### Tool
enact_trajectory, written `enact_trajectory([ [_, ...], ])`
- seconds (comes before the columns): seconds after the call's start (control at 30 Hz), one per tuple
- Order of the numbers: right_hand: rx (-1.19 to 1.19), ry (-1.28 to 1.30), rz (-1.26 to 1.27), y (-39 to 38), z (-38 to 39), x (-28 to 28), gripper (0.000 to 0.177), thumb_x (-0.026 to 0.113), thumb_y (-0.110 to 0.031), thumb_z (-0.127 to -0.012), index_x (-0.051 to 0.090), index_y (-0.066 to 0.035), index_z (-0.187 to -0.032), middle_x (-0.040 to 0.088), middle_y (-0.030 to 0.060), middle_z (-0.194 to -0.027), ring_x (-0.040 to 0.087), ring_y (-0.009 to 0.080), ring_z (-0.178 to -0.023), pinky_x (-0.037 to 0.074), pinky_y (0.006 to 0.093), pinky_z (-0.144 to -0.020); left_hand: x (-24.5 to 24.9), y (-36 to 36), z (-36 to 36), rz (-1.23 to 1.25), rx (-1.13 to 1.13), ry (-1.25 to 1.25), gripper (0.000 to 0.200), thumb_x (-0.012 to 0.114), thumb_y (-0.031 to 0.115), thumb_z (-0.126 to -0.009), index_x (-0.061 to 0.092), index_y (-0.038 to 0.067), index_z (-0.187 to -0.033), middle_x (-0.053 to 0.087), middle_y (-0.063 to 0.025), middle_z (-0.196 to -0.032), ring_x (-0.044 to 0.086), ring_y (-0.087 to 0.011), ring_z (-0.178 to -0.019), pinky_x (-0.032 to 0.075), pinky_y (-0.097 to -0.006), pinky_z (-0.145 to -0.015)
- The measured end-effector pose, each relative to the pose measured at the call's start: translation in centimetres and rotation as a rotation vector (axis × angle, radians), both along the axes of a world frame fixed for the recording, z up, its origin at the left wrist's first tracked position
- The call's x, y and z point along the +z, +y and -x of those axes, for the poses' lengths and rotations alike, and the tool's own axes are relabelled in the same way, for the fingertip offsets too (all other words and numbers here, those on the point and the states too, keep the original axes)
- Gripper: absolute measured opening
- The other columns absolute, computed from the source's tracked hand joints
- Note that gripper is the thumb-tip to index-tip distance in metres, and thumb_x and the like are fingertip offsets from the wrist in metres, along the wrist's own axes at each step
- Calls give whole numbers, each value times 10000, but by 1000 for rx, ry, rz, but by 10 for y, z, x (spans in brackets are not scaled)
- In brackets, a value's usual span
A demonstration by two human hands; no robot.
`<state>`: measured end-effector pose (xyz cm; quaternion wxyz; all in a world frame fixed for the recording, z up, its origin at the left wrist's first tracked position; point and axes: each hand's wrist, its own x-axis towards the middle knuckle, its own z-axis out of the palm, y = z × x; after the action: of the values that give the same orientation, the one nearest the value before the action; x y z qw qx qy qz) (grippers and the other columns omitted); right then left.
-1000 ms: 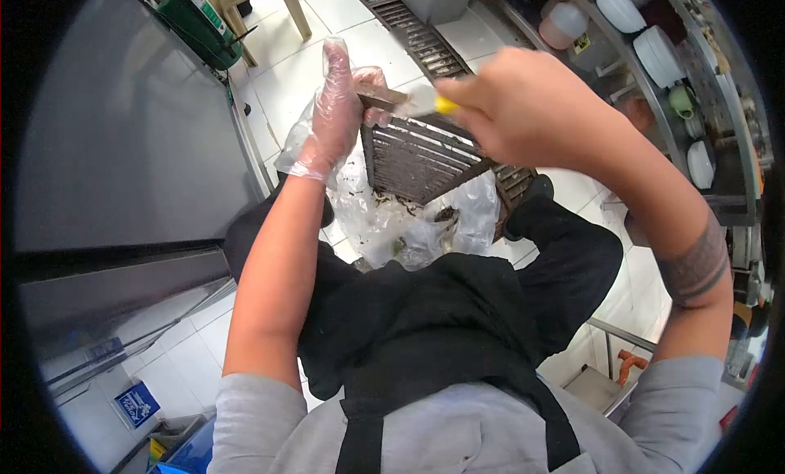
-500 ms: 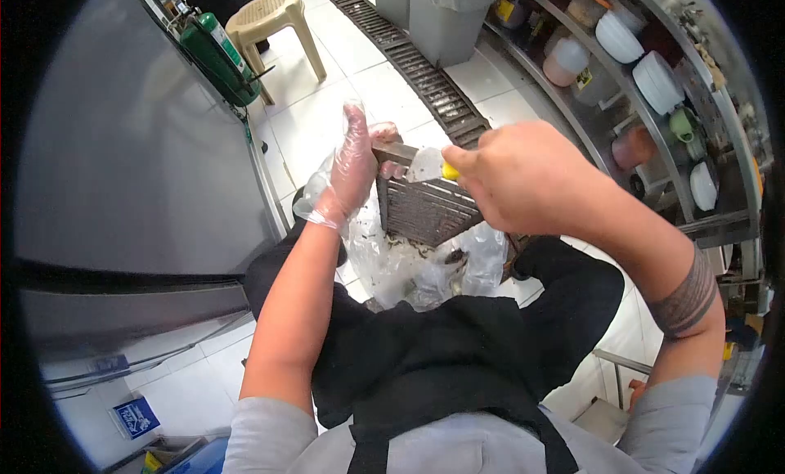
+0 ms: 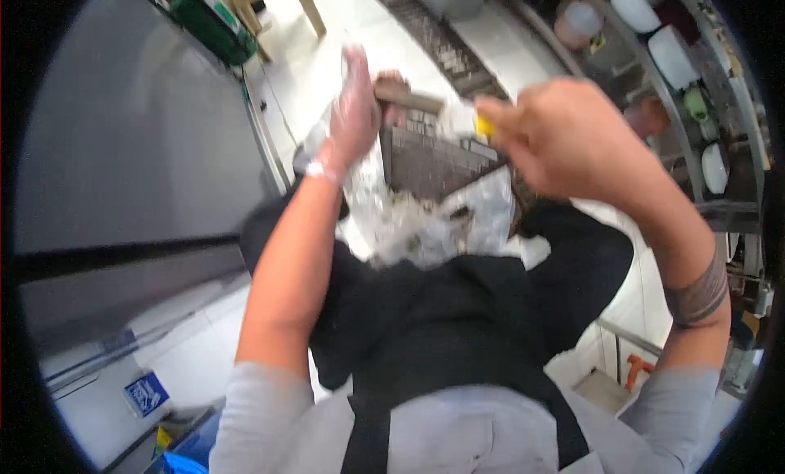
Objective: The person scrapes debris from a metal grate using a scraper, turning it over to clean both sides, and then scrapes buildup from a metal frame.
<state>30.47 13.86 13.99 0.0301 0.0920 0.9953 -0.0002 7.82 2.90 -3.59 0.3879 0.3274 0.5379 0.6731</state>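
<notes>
Away from the gloved left hand (image 3: 356, 110) has slid the pale-bladed yellow scraper (image 3: 484, 125), clenched in the closed right hand (image 3: 564, 139). Left fingers grip the dark slatted metal grate (image 3: 425, 167) above crumpled clear plastic (image 3: 491, 204). Debris seems scraped loose; dark slats remain (blur hides detail). One scraper, one held grate.

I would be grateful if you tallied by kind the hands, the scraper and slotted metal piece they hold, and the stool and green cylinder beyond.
Hands, the left hand and the right hand: 2
Scraper: 1
Slotted metal piece: 1
Stool: 1
Green cylinder: 1
Total: 6
</notes>
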Motion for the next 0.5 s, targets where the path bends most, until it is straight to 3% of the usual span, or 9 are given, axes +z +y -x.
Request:
enact_trajectory([
  [0.03, 87, 108, -70, -1, 2, -7, 190, 645, -169, -886, 797, -53, -892, 707, 196, -712, 732, 368, -675, 594, 471, -652, 0, -3, -3, 13, 33, 286, 917, 207, 750, -1062, 632, -59, -1132, 692, -126, -888, 666, -223, -775, 531, -297, -801],
  [0.07, 145, 150, -79, 6, 10, -23, 320, 714, -160, -907, 777, -79, -1210, 686, 174, -740, 676, 344, -654, 523, 457, -624, -9, 3, -11, -103, 230, 735, 819, 246, 666, -1102, 598, -68, -1198, 701, -129, -944, 690, -212, -833, 552, -304, -863],
  [0.1, 216, 181, -44, 11, 25, -33, 308, 708, -158, -920, 772, -67, -1207, 700, 180, -745, 685, 333, -627, 524, 435, -598, 4, 6, -13, -52, 40, -191, 783, 326, 660, -1096, 598, -66, -1204, 700, -135, -1006, 679, -226, -796, 551, -307, -792],
  [0.13, 237, 281, -49, 8, 40, -45, 297, 701, -147, -937, 769, -61, -1214, 706, 181, -745, 677, 331, -596, 518, 422, -579, -1, 8, -10, -136, -85, -279, 793, 398, 702, -1061, 610, -52, -1181, 686, -141, -1024, 659, -237, -739, 535, -320, -702],
  [0.17, 253, 124, 3, 5, 41, -11, 313, 546, -206, -990, 719, 23, -864, 709, 210, -753, 702, 350, -635, 586, 448, -608, -1, 8, -13, -90, -41, -306, 897, 302, 772, -1031, 678, -38, -1119, 720, -115, -921, 672, -208, -720, 530, -301, -676],
  [0.23, 176, 42, 36, 5, 48, -10, 293, 576, -196, -941, 740, 31, -854, 714, 258, -792, 722, 404, -738, 597, 479, -705, 5, 11, -27, -29, 150, -234, 996, 259, 865, -980, 734, -10, -981, 721, -89, -763, 637, -186, -612, 496, -307, -591],
  [0.3, 115, -34, 73, 6, 40, -16, 277, 605, -187, -892, 760, 39, -844, 719, 305, -831, 742, 457, -841, 607, 509, -803, -12, 6, -2, -40, 35, -258, 951, 255, 864, -981, 696, 27, -886, 655, -76, -681, 587, -187, -558, 471, -311, -561],
  [0.37, 142, 96, 52, 14, -5, -20, 293, 694, -135, -953, 767, -71, -1229, 695, 166, -728, 664, 323, -587, 510, 413, -577, -3, 5, -9, -35, 32, -309, 849, 279, 855, -987, 577, 114, -700, 484, -32, -530, 474, -185, -460, 407, -313, -501],
  [0.5, 174, 63, -104, 11, -44, -1, 283, 702, -122, -952, 775, -65, -1219, 691, 156, -714, 652, 312, -575, 506, 397, -572, 4, 5, -16, -66, 36, -174, 805, 366, 835, -988, 583, 119, -691, 498, -26, -548, 487, -170, -479, 393, -293, -505],
])
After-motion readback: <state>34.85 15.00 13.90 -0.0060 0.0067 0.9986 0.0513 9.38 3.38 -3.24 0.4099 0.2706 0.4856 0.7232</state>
